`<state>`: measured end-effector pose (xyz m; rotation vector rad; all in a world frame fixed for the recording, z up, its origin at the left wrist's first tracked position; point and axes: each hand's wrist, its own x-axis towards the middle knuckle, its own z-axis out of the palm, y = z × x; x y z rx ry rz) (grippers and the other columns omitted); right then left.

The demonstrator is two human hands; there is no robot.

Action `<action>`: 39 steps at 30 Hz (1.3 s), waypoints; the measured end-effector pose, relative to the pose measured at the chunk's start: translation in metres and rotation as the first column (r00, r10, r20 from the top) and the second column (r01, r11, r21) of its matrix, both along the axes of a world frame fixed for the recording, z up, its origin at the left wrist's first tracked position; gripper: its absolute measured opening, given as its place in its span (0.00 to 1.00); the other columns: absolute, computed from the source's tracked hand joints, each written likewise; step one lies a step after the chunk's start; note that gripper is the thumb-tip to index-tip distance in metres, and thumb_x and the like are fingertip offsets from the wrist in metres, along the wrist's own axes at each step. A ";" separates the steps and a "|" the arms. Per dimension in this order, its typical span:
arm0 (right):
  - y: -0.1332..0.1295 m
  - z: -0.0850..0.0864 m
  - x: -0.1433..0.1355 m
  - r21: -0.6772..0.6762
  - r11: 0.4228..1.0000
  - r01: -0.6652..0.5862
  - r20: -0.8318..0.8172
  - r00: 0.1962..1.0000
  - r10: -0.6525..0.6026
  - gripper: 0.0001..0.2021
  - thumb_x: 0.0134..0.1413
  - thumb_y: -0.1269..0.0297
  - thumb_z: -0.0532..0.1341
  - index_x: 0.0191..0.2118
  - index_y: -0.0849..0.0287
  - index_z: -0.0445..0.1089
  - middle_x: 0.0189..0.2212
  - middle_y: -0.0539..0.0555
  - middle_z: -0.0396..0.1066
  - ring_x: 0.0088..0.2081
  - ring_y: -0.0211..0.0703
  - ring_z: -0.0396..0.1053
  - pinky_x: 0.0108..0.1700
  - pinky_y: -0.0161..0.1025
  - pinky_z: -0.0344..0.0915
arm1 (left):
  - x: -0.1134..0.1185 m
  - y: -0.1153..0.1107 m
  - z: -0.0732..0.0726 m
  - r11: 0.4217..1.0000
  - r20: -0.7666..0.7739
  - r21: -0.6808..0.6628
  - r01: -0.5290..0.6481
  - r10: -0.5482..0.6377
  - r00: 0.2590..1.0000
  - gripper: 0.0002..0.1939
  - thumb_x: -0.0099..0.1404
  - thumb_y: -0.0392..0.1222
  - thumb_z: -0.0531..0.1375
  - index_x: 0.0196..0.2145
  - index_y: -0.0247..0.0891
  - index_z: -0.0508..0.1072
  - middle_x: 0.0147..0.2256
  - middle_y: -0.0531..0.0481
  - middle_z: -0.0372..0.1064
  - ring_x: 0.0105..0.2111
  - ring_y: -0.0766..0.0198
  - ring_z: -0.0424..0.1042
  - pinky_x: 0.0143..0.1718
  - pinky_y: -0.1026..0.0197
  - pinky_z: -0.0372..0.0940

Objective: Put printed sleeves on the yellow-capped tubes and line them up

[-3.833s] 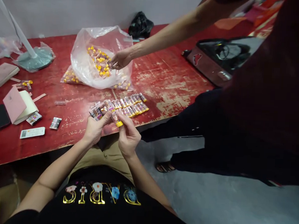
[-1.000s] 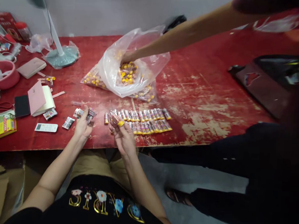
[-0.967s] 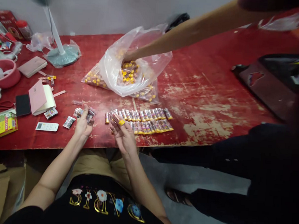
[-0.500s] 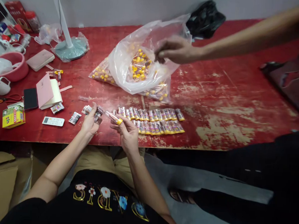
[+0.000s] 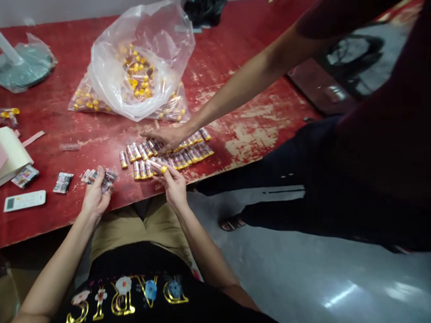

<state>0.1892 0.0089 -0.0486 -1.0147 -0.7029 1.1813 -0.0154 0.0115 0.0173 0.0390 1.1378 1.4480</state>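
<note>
My left hand point(image 5: 97, 197) is closed on several small printed packets point(image 5: 109, 177) above the red table's front edge. In my right hand point(image 5: 175, 186) is a clear tube with a yellow cap point(image 5: 159, 166), held between thumb and fingers. The tube is over the left part of two rows of filled yellow-capped tubes point(image 5: 179, 158). Another person's hand point(image 5: 169, 138) reaches down onto the back row and hides some of its tubes.
Behind the rows stands a large open plastic bag point(image 5: 135, 106) of yellow-capped tubes. A black bag point(image 5: 205, 6) lies at the back. To the left are a white remote point(image 5: 24, 200), an open notebook point(image 5: 10, 153), a packet point(image 5: 63, 182) and a lamp base point(image 5: 23, 69).
The view has turned to the right. The other person's hand has come down from beside the plastic bag to the rows of tubes. My hands have moved apart, still holding the packets and the tube.
</note>
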 end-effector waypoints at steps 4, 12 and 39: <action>-0.010 0.001 0.007 0.060 0.989 0.139 0.006 0.990 -0.139 0.22 0.52 0.48 0.67 0.47 0.58 0.78 0.43 0.58 0.80 0.39 0.47 0.79 0.40 0.44 0.79 | -0.001 -0.020 -0.007 0.996 0.028 -0.082 0.036 -0.033 0.999 0.09 0.67 0.29 0.61 0.28 0.35 0.68 0.23 0.55 0.71 0.19 0.73 0.70 0.20 0.73 0.64; -0.015 0.078 0.051 0.294 0.925 0.238 0.294 0.899 -0.325 0.14 0.57 0.51 0.65 0.37 0.56 0.82 0.36 0.55 0.81 0.42 0.48 0.79 0.51 0.49 0.76 | -0.010 -0.003 0.001 0.995 0.026 0.070 0.068 -0.070 0.997 0.10 0.65 0.30 0.63 0.28 0.35 0.68 0.24 0.57 0.70 0.20 0.74 0.69 0.21 0.73 0.65; 0.005 0.046 0.046 -0.042 0.999 -0.015 -0.085 0.996 0.011 0.20 0.39 0.54 0.75 0.39 0.55 0.78 0.45 0.53 0.80 0.39 0.43 0.80 0.29 0.30 0.76 | 0.018 -0.004 -0.004 0.995 0.080 0.028 0.098 -0.100 0.992 0.06 0.65 0.31 0.64 0.31 0.33 0.70 0.25 0.55 0.74 0.21 0.70 0.74 0.19 0.69 0.66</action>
